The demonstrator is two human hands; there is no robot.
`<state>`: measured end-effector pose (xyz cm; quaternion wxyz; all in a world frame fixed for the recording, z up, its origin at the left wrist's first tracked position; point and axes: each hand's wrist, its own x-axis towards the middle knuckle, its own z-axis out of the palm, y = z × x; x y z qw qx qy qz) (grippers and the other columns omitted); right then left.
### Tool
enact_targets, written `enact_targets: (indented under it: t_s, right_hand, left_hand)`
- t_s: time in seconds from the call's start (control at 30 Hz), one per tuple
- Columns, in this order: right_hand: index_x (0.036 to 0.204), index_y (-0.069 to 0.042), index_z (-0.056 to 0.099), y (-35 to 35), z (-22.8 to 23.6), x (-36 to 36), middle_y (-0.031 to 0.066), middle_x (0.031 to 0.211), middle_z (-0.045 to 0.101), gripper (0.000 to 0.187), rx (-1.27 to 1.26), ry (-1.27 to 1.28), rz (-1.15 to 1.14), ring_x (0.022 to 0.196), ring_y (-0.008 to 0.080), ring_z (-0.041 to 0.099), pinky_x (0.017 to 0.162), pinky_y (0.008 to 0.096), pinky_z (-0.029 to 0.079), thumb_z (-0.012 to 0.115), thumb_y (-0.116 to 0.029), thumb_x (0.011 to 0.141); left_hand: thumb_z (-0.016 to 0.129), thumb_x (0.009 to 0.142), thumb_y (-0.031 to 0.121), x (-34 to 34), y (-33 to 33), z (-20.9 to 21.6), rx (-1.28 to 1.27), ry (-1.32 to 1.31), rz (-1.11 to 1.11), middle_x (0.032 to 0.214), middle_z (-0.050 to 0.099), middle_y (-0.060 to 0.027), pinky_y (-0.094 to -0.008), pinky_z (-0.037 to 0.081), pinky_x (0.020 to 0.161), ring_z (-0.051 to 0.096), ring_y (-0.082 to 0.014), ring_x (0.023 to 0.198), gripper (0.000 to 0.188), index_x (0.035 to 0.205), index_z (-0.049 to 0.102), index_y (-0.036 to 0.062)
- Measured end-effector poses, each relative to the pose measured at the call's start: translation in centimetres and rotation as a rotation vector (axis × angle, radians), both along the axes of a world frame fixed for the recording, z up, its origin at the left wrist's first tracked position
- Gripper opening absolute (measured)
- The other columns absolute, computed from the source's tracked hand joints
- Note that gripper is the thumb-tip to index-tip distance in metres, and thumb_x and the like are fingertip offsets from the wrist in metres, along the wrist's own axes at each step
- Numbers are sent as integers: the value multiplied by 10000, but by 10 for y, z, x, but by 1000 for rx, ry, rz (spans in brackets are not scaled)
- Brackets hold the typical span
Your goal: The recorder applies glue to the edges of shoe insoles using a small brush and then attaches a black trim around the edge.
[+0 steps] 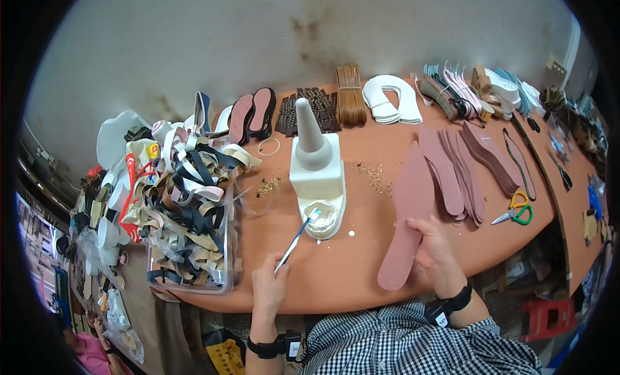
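Observation:
My left hand [268,284] is closed round the handle of a blue-and-white toothbrush [295,243]. The brush head rests at the open mouth of a cream-coloured glue pot [342,181], where white paste is smeared. A tall grey cone [310,133] rises from the back of this pot. In my right hand [434,246] is a long pink insole [408,213], gripped near its narrower, nearer end with the thumb on top. More pink insoles [462,175] lie on the table just right of it, in loose overlapping rows.
A clear plastic bin [229,259] heaped with strap scraps stands at the left. Yellow-and-green scissors [513,210] lie at the right. Along the wall are black-edged soles [261,110], a brown strip bundle [349,94], white cutouts [392,98] and shoe parts [452,94]. A person in pink [90,352] is at lower left.

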<state>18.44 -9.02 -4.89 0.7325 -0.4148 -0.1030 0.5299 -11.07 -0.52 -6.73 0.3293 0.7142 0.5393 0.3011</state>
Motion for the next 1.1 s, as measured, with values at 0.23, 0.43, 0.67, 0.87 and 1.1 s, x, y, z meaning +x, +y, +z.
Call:
enact_targets:
  t_s: [0.23,0.43,0.67,0.87,1.1]
  right_hand:
    - [1022,6,482,5,4,-7,114,893,583,275,-19,21,63,783,219,596,731,344,506,542,13,754]
    - [1010,-11,495,7,1,-9,96,876,579,212,-11,-22,94,757,188,591,670,315,513,511,-17,799]
    - [1037,-25,492,5,-3,-9,78,911,580,238,-21,57,105,797,187,582,718,326,500,535,-49,804]
    - [1075,-27,483,6,-7,-9,65,944,567,261,11,55,120,832,155,560,733,317,487,532,-69,822]
    - [1073,-16,496,6,-7,-11,60,975,567,263,-30,21,189,851,150,559,754,318,480,548,-102,830]
  left_hand:
    - [565,763,29,1,-6,-9,142,-23,44,745,581,-140,-303,443,611,572,-234,654,191,951,587,1]
    - [557,783,28,13,-6,-10,301,-86,37,804,575,-137,-304,440,624,570,-242,697,181,958,596,14]
    - [564,765,29,14,-8,-4,358,93,0,784,560,-141,-336,446,622,562,-294,705,203,967,587,26]
    - [564,755,18,14,-6,-2,339,101,-17,796,554,-154,-354,443,640,560,-304,715,228,983,577,20]
    - [534,834,37,36,-9,19,-121,-600,-46,792,513,14,-175,343,564,433,-29,660,243,1071,548,-13]
